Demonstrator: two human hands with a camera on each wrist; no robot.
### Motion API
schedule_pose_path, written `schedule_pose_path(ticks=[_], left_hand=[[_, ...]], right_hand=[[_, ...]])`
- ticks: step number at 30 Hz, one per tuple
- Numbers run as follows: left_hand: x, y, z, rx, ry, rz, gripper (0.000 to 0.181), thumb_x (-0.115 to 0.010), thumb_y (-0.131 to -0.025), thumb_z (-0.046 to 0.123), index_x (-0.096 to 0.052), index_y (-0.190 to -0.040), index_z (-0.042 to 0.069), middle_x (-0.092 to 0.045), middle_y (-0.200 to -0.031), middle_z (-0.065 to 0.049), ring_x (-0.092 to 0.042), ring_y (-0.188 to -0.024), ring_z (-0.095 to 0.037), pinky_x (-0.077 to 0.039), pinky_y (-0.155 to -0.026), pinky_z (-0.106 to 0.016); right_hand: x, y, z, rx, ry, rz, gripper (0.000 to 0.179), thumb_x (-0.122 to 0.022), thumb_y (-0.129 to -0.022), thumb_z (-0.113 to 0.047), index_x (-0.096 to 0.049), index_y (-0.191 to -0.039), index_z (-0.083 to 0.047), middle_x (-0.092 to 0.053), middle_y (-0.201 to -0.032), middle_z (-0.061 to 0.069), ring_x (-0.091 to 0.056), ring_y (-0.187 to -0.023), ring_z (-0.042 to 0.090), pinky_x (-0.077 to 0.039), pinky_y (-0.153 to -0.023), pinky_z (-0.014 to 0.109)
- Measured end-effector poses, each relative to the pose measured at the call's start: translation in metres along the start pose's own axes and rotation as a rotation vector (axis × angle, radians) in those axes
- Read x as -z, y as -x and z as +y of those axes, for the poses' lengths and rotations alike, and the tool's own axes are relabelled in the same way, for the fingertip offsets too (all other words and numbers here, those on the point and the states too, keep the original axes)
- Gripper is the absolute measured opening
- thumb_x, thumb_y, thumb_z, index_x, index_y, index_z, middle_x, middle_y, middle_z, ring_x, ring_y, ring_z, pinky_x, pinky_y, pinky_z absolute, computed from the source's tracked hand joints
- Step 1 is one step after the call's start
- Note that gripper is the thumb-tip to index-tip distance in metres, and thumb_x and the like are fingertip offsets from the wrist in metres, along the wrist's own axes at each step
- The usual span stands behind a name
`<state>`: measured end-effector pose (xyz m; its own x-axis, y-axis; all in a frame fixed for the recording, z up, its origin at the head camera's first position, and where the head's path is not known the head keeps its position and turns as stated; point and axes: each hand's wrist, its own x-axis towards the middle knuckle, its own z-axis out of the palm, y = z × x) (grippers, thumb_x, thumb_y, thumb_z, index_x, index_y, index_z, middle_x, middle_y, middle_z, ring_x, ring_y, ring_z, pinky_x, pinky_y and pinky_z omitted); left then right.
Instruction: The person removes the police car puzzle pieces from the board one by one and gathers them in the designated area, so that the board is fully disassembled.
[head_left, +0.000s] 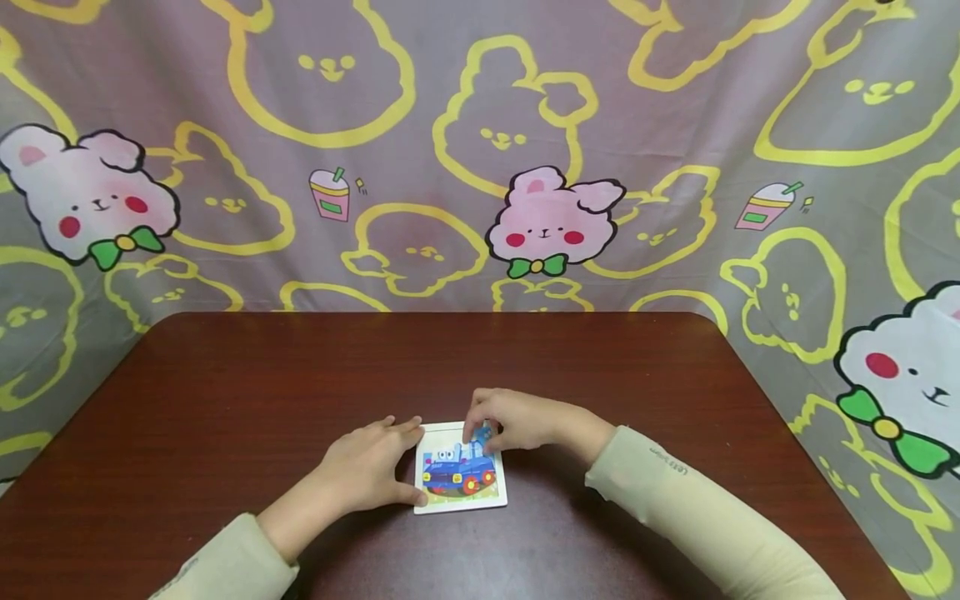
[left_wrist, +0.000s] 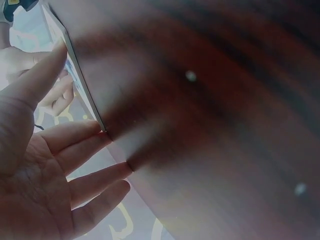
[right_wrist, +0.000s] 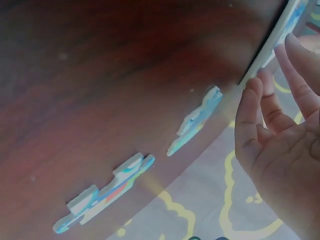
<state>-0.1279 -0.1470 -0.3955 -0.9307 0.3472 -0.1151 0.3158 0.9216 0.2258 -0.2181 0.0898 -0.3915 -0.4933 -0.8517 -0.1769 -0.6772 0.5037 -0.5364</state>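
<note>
A small square jigsaw puzzle board (head_left: 468, 505) with a white frame lies on the table, its picture a blue vehicle with eyes and red-and-yellow wheels. At its left side is my left hand (head_left: 367, 467), thumb at the lower left corner and fingertips by the upper left corner, the fingers spread and fairly straight. Over the upper right corner, my right hand (head_left: 517, 418) pinches a blue puzzle piece (head_left: 486, 433) between thumb and fingers. Its fingers partly cover the piece and that corner.
In the right wrist view, two loose puzzle pieces, a shorter one (right_wrist: 195, 122) and a longer one (right_wrist: 112, 191), lie on the table beyond the right hand. The brown table (head_left: 360, 367) has rounded far corners. A patterned curtain (head_left: 420, 167) hangs behind and beside it.
</note>
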Motion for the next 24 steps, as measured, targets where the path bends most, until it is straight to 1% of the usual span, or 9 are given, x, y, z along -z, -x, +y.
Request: schedule_pose_path(ticks=[4, 8, 18, 24], left_hand=[[0.0003, 0.0003, 0.0004, 0.004, 0.002, -0.005, 0.086, -0.086, -0.067, 0.055, -0.061, -0.136, 0.012, -0.054, -0.148, -0.004, -0.05, -0.136, -0.04, -0.048, -0.101, -0.058], [0.0007, -0.0002, 0.0009, 0.012, 0.007, -0.012, 0.086, -0.086, -0.067, 0.055, -0.061, -0.137, 0.012, -0.054, -0.148, -0.004, -0.049, -0.136, -0.04, -0.048, -0.101, -0.058], [0.0008, -0.0014, 0.0001, 0.01, 0.003, -0.015, 0.086, -0.086, -0.067, 0.056, -0.061, -0.137, 0.013, -0.053, -0.149, -0.004, -0.049, -0.137, -0.039, -0.048, -0.1, -0.058], [0.0004, -0.0016, -0.0011, 0.002, -0.008, -0.013, 0.087, -0.086, -0.067, 0.056, -0.061, -0.137, 0.011, -0.054, -0.148, -0.005, -0.05, -0.136, -0.039, -0.048, -0.1, -0.058]], right_hand=[[-0.0021, -0.0001, 0.0, 0.021, 0.042, 0.002, 0.02, -0.076, -0.087, -0.012, -0.072, -0.106, -0.017, -0.058, -0.106, 0.001, -0.054, -0.088, 0.015, -0.047, -0.078, 0.02], [-0.003, 0.0002, 0.0011, 0.038, 0.058, 0.01, 0.019, -0.076, -0.087, -0.012, -0.071, -0.105, -0.018, -0.057, -0.107, 0.0, -0.053, -0.093, 0.015, -0.048, -0.081, 0.021], [-0.0057, -0.0012, 0.004, 0.093, 0.067, 0.032, 0.019, -0.074, -0.087, -0.008, -0.068, -0.104, -0.017, -0.054, -0.107, 0.004, -0.053, -0.093, 0.016, -0.05, -0.08, 0.022], [-0.0082, -0.0019, 0.006, 0.091, 0.068, 0.032, 0.019, -0.074, -0.088, -0.009, -0.067, -0.104, -0.018, -0.054, -0.108, 0.001, -0.051, -0.096, 0.015, -0.049, -0.081, 0.021]])
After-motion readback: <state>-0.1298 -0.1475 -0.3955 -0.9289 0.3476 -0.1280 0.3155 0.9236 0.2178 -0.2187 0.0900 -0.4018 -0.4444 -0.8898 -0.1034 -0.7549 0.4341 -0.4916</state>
